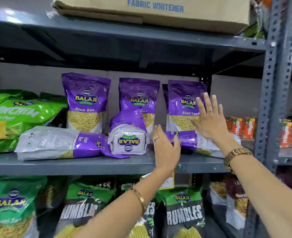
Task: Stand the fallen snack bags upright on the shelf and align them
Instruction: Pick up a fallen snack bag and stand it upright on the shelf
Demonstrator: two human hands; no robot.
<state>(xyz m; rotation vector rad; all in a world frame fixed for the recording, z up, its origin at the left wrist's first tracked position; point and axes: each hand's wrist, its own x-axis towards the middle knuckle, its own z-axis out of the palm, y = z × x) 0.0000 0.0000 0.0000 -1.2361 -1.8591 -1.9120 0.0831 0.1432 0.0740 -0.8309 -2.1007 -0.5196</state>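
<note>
Three purple Aloo Sev bags stand upright at the back of the grey middle shelf (90, 164): a left one (86, 102), a middle one (139, 98) and a right one (183, 103). In front of them lie fallen bags: one flat on its side at the left (59, 143), one tipped forward with its base facing me (128, 136), and one lying flat at the right (190, 140). My left hand (165, 148) rests with spread fingers on the left end of the right fallen bag. My right hand (208, 119) is flat and open against the right upright bag.
Green snack bags (12, 121) crowd the shelf's left end. Orange juice cartons (241, 127) stand at the right by the perforated upright post (269, 100). A cardboard box (152, 12) sits on the shelf above. Green and black bags (184, 212) fill the shelf below.
</note>
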